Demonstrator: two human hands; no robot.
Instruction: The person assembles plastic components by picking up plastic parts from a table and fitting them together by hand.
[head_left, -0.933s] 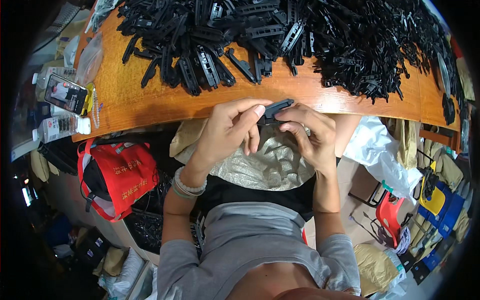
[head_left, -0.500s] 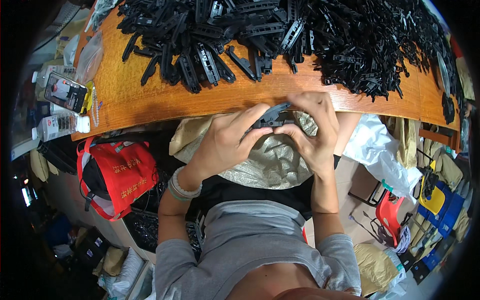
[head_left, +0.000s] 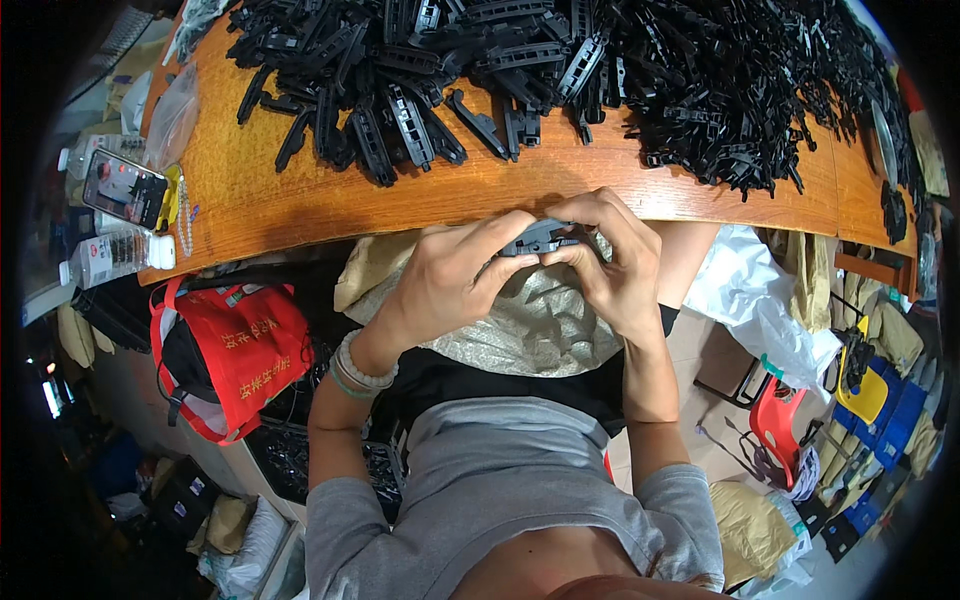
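Left hand (head_left: 450, 265) pinches left end of dark part (head_left: 535, 238), covering it; part sits between the hands by the near edge of the table (head_left: 300, 215), detail too small to read. Right hand (head_left: 622, 262) pinches the other end. Black parts pile (head_left: 720, 110), farther right, cut off at top.

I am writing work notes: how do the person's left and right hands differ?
The left hand has a white beaded bracelet and a thin greenish band at its wrist; the right hand has a bare wrist. The left hand holds the left side of the dark plastic part, the right hand its right side. Both use thumb and fingers.
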